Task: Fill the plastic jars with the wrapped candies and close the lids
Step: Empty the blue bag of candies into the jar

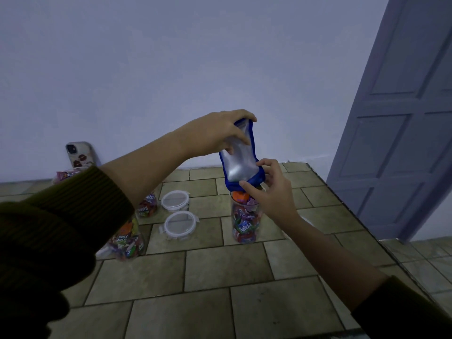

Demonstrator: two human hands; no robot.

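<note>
A blue and silver candy bag [241, 156] is held upside down, its mouth over an open clear plastic jar [245, 222] on the tiled counter. The jar is nearly full of wrapped candies, and some stick up above its rim. My left hand [220, 132] grips the bag's upper end. My right hand [270, 189] pinches the bag's lower end at the jar's mouth. Two white-rimmed lids [176, 200] [179, 225] lie flat left of that jar. Two more candy-filled jars [128, 238] [147, 205] stand at the left, partly hidden by my left arm.
A phone [79, 154] in a patterned case leans against the wall at the back left, with a candy packet [64, 174] below it. The tiled counter [220, 272] ends at an edge on the right. A grey panelled door [401, 123] stands at the right.
</note>
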